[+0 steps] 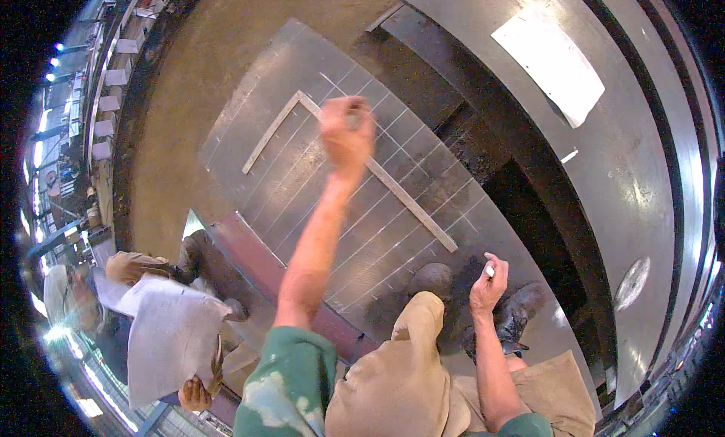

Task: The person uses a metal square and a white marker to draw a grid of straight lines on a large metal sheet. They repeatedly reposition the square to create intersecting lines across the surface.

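A large grey metal plate (pixel 260 203) lies in front of me, marked with pale lines that cross into a grid. On it rests a metal framing square (pixel 411 205), its corner away from me. My left hand (pixel 347 135) hovers above the square's long leg, blurred by motion. Its fingers are curled closed, and a small greyish spot shows among them that I cannot name. Lower right, near my boot (pixel 521 312), my right hand (pixel 487 292) pinches a short white piece of chalk (pixel 490 271) between its fingers.
At left another person holds a pale sheet (pixel 174 331), one hand (pixel 195 394) at its lower edge. A reddish-brown beam (pixel 245 244) borders the plate. Dark gaps (pixel 521 203) lie to the right. Beyond them a white sheet (pixel 551 67) and a small white stick (pixel 569 156) lie on another metal surface.
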{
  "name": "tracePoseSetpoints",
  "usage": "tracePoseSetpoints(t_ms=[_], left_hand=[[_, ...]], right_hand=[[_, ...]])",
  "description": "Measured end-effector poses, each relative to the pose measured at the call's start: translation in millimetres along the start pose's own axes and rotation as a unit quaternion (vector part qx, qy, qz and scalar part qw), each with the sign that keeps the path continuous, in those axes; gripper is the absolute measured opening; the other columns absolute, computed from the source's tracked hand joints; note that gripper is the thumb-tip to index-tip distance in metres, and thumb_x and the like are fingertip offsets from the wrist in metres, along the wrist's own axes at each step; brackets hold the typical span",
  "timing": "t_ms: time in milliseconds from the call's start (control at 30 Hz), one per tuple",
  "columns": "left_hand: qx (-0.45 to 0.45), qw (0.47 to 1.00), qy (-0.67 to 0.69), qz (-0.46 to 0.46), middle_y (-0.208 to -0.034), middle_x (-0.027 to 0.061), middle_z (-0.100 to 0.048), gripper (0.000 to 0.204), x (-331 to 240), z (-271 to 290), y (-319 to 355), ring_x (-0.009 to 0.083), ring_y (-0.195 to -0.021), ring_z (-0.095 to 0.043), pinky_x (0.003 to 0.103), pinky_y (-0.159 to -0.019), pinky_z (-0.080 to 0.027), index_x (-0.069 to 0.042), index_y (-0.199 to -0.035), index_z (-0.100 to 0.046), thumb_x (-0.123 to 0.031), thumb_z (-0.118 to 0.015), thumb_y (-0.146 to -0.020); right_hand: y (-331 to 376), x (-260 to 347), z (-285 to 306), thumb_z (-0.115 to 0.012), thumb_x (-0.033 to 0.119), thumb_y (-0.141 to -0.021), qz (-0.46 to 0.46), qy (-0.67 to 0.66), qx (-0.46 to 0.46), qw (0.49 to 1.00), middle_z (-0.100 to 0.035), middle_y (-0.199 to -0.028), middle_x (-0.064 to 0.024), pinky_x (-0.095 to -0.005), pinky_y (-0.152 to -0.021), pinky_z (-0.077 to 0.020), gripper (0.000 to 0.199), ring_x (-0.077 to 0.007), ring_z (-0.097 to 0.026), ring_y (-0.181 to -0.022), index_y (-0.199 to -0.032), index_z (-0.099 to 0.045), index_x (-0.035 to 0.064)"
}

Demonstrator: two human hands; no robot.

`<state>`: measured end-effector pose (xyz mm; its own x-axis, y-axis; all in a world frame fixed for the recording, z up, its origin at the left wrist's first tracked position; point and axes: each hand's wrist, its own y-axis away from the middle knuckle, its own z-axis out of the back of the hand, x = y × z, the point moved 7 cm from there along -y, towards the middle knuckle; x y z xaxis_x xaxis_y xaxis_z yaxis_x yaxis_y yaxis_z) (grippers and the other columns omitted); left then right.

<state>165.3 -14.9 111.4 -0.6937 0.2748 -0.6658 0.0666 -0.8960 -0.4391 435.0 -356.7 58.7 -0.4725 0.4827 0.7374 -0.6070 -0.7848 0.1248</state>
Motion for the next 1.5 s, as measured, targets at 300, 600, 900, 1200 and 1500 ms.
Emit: tracePoseSetpoints(t_ms=[300, 600, 900, 1200, 1500], left_hand=[[0.071, 0.981, -0.179, 0.011, -0.106, 0.0125, -0.072, 0.028, 177, 73, -51, 0.0303, -0.102, -0.067, 0.040, -0.092, -0.052, -0.005, -0.110, -0.070, -0.013, -0.069, -0.083], [0.156, 0.972, -0.175, 0.024, -0.111, 0.0120, -0.071, 0.030, 183, 49, -52, 0.0309, -0.108, -0.065, 0.041, -0.095, -0.051, -0.010, -0.116, -0.069, -0.012, -0.067, -0.087], [0.185, 0.967, -0.172, -0.018, -0.107, 0.0128, -0.068, 0.033, 192, 51, -51, 0.0342, -0.106, -0.063, 0.043, -0.094, -0.050, -0.012, -0.116, -0.067, -0.012, -0.068, -0.083], [0.139, 0.966, -0.220, -0.010, -0.109, 0.0131, -0.068, 0.029, 182, 41, -43, 0.0346, -0.107, -0.062, 0.045, -0.095, -0.050, -0.015, -0.116, -0.068, -0.015, -0.065, -0.087], [0.046, 0.958, -0.281, -0.002, -0.102, 0.0136, -0.068, 0.031, 167, 37, -34, 0.0345, -0.099, -0.064, 0.047, -0.087, -0.050, -0.014, -0.115, -0.069, -0.005, -0.059, -0.086]], right_hand=[[0, 24, -49, -0.072, 0.021, -0.087, 0.121, 0.101, 0.122, 0.980, -0.060, -0.094, -0.0125, -0.0426, -0.078, -0.0454, 0.033, -0.0339, -0.058, -0.087, -0.116, -0.064, 0.0092], [2, 17, -60, -0.076, 0.020, -0.080, 0.160, 0.133, 0.140, 0.968, -0.064, -0.097, -0.0080, -0.0408, -0.076, -0.0428, 0.037, -0.0289, -0.060, -0.093, -0.115, -0.066, 0.0105], [5, 12, -61, -0.079, 0.015, -0.076, 0.164, 0.134, 0.142, 0.967, -0.064, -0.096, -0.0060, -0.0404, -0.078, -0.0422, 0.036, -0.0265, -0.060, -0.093, -0.111, -0.069, 0.0146], [7, 12, -65, -0.078, 0.017, -0.082, 0.168, 0.129, 0.139, 0.967, -0.064, -0.096, -0.0061, -0.0403, -0.081, -0.0432, 0.030, -0.0260, -0.060, -0.093, -0.110, -0.070, 0.0133], [4, 18, -62, -0.077, 0.019, -0.082, 0.180, 0.142, 0.150, 0.962, -0.066, -0.098, -0.0070, -0.0416, -0.083, -0.0445, 0.030, -0.0290, -0.060, -0.095, -0.110, -0.069, 0.0109]])
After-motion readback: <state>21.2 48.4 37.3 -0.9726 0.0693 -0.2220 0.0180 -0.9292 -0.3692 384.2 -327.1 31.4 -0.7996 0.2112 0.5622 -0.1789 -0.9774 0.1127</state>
